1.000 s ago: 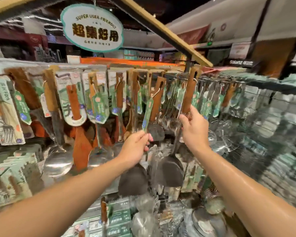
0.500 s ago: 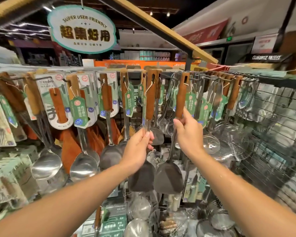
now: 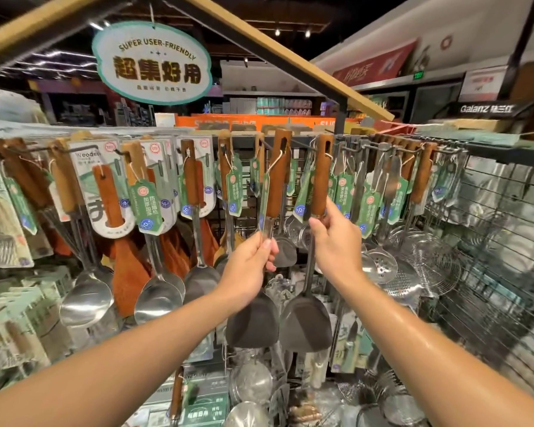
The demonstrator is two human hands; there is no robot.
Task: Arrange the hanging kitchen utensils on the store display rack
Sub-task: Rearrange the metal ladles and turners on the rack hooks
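Left hand (image 3: pixel 249 266): fingers curled and pinching the metal shank of the left spatula (image 3: pixel 253 322) just below its wooden handle, a green tag caught between the fingertips; right hand (image 3: pixel 336 245): fingers curled round the shank of the right spatula (image 3: pixel 305 323), thumb against the base of its wooden handle; both spatulas hang upright from hooks on the wire display rack (image 3: pixel 463 211), dark blades side by side below the hands; ladles (image 3: pixel 87 300) hang left, strainers (image 3: pixel 429 266) right; an oval sign (image 3: pixel 151 63) hangs overhead in a store aisle.
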